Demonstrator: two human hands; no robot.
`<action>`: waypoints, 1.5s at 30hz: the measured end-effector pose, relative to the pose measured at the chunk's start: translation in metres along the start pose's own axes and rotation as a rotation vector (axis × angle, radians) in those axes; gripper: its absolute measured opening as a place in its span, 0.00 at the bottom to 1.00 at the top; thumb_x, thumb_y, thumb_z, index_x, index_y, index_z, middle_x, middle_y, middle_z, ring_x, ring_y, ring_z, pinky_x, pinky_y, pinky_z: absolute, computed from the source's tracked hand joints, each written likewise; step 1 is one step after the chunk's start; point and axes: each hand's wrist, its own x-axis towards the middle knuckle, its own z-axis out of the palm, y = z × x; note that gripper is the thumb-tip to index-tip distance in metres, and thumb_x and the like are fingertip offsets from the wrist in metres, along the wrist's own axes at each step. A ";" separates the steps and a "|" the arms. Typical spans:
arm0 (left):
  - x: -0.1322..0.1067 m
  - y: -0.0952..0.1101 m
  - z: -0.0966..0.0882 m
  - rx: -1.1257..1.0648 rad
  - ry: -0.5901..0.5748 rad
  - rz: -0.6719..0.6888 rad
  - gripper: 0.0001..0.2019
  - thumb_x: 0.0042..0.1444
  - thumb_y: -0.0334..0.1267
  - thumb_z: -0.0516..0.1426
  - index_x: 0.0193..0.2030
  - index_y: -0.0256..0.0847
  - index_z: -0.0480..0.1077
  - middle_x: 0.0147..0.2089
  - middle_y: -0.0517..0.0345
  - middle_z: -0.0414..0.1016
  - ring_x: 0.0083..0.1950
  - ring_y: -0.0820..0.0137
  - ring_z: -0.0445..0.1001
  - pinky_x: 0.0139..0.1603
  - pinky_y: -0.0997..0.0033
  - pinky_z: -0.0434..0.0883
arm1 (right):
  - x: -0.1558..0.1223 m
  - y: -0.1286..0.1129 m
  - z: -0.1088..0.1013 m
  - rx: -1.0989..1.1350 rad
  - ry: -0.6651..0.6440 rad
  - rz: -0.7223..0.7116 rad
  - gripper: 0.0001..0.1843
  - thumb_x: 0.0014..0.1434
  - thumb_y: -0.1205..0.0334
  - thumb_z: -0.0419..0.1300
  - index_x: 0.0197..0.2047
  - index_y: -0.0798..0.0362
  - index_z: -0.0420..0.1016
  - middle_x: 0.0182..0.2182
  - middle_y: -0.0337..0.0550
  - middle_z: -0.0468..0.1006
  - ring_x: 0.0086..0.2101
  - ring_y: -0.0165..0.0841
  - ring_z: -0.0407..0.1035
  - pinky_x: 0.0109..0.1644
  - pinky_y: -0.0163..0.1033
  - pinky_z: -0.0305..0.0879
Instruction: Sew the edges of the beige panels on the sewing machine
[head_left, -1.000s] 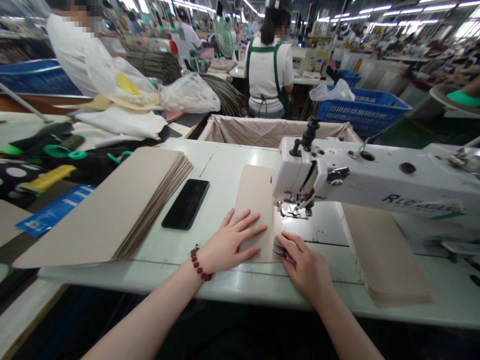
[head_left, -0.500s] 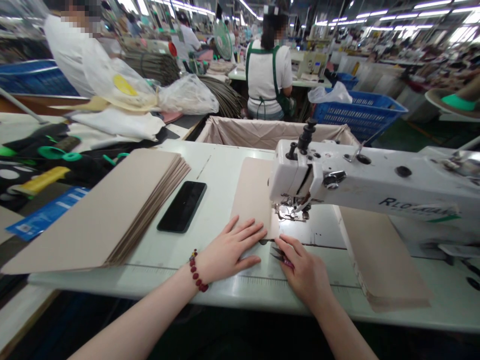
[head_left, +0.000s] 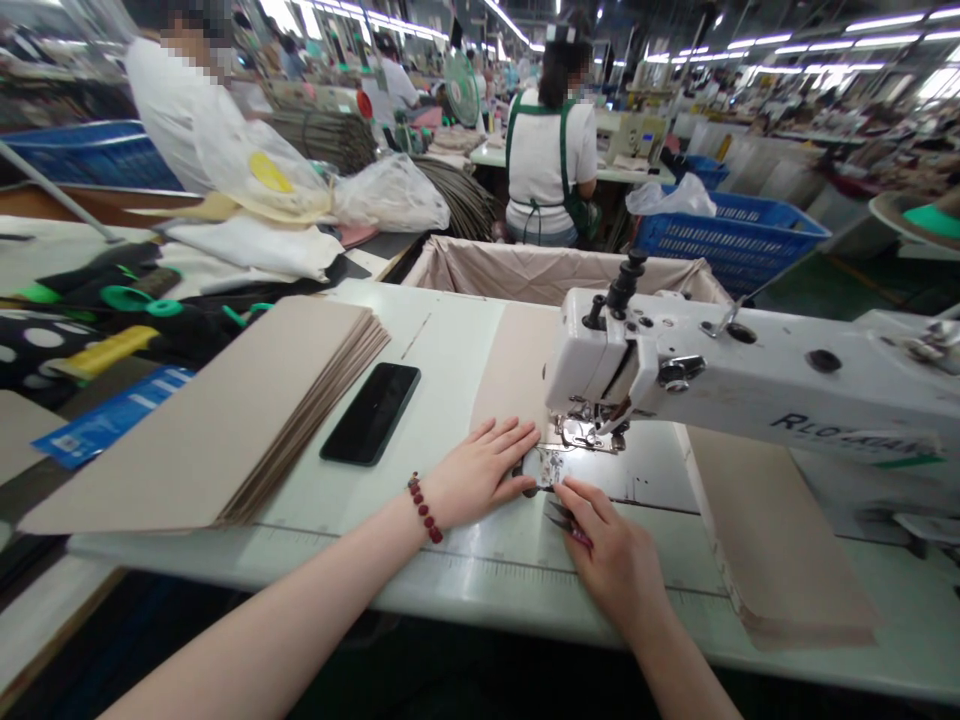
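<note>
A beige flat panel lies on the table with its right edge at the presser foot of a white sewing machine. My left hand rests flat on the panel's near end, fingers stretched out. Just in front of the metal needle plate, my right hand is closed around small thread snips with a purplish handle. Its index fingertip touches the table near the plate's front edge. The palm hides part of the snips.
Left of the panel lie a black phone and a stack of beige panels. More beige panels lie under the machine arm. A cloth-lined bin stands behind the table. Two people in white work beyond, near a blue crate.
The beige panel has moved away from me under the presser foot, uncovering the needle plate. My left hand has slid forward with it. My right hand stays near the plate with the snips.
</note>
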 end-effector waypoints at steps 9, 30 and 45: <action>0.007 -0.003 0.006 0.005 0.047 -0.011 0.30 0.67 0.54 0.44 0.72 0.47 0.45 0.72 0.55 0.48 0.72 0.61 0.46 0.70 0.55 0.46 | 0.000 0.001 0.001 0.046 -0.002 -0.004 0.27 0.60 0.69 0.53 0.62 0.44 0.62 0.61 0.41 0.66 0.45 0.36 0.73 0.46 0.41 0.71; 0.008 0.000 0.000 -0.028 0.031 -0.025 0.29 0.68 0.53 0.42 0.72 0.48 0.45 0.72 0.60 0.47 0.72 0.62 0.46 0.70 0.54 0.43 | 0.001 -0.001 -0.001 0.080 0.042 -0.006 0.28 0.58 0.70 0.53 0.61 0.45 0.63 0.58 0.43 0.69 0.44 0.35 0.73 0.46 0.39 0.72; 0.005 0.001 0.000 -0.046 0.060 -0.014 0.27 0.67 0.50 0.45 0.71 0.49 0.48 0.71 0.59 0.52 0.72 0.64 0.49 0.70 0.55 0.45 | 0.001 -0.006 -0.004 0.016 0.064 -0.025 0.27 0.58 0.71 0.53 0.60 0.45 0.64 0.57 0.43 0.70 0.44 0.34 0.74 0.43 0.37 0.72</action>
